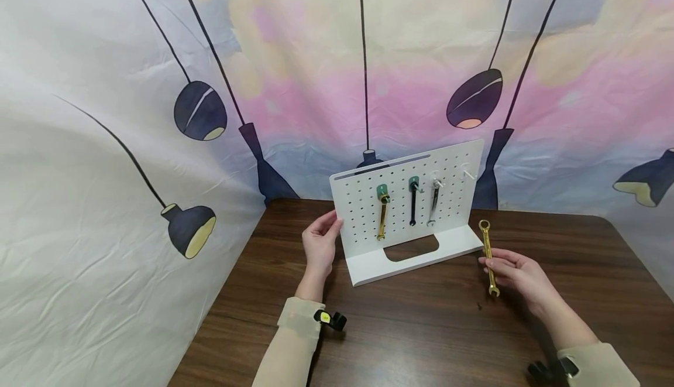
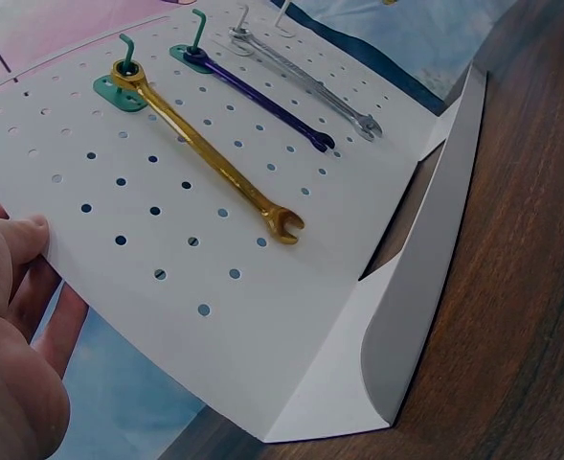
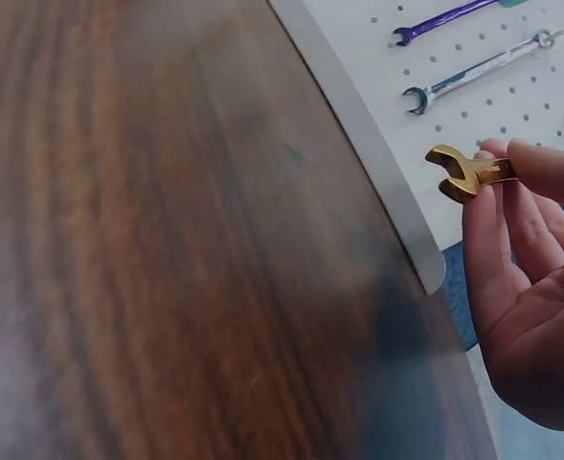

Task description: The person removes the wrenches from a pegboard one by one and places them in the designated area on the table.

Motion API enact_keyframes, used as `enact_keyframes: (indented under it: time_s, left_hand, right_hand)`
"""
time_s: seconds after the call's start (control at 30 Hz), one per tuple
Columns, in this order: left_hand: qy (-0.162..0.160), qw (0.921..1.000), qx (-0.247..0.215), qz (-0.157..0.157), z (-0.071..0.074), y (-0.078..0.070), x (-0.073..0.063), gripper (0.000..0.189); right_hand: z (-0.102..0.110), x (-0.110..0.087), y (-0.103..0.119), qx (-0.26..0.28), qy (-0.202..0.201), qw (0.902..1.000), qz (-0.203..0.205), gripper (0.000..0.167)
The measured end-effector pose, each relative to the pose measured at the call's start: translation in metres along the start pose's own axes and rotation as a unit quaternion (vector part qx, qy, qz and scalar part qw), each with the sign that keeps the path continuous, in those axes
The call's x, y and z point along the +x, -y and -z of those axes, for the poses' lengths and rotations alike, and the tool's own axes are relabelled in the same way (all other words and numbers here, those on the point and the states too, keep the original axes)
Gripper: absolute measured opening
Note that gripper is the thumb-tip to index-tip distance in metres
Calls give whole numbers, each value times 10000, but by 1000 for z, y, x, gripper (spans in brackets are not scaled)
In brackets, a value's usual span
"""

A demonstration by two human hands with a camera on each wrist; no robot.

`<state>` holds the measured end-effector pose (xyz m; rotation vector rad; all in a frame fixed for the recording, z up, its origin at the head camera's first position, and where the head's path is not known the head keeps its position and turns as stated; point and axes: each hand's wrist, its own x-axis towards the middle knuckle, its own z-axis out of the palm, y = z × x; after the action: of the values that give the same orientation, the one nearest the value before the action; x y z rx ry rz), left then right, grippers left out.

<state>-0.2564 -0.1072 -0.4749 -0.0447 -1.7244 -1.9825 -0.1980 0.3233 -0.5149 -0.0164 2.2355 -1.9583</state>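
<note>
A white pegboard stand (image 1: 397, 214) stands upright on the table, turned at an angle. My left hand (image 1: 320, 246) grips its left edge, thumb on the front face and fingers behind. Hanging from hooks are a gold combination wrench (image 2: 210, 153), a dark purple one (image 2: 262, 101) and a silver one (image 2: 305, 81). Beyond the stand's right end, my right hand (image 1: 521, 277) pinches another gold combination wrench (image 1: 487, 249) between thumb and fingers. Its ring end points up, while its open jaw (image 3: 459, 174) faces the right wrist camera.
A clear-looking hook (image 1: 467, 173) at the board's upper right bears no wrench. The stand's base (image 1: 368, 269) has a cut-out and lies on the dark wooden table (image 1: 421, 328). Behind hangs a cloth backdrop (image 1: 316, 53) with printed lamps.
</note>
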Motion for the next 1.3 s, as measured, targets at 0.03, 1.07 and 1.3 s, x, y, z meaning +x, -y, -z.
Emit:
enact_keyframes:
  time_s: [0.03, 1.07, 1.3]
  left_hand:
    - [-1, 10000, 0, -2, 0, 0, 0, 22]
    - [36, 10000, -91, -18, 0, 0, 1, 22]
    - [-37, 10000, 2, 89, 2, 11, 5, 22]
  right_hand:
    - [1, -1, -1, 27, -14, 10000, -69, 59]
    - [7, -11, -24, -105, 714, 9936, -864, 56]
    - [6, -13, -26, -250, 651, 9935, -901, 60]
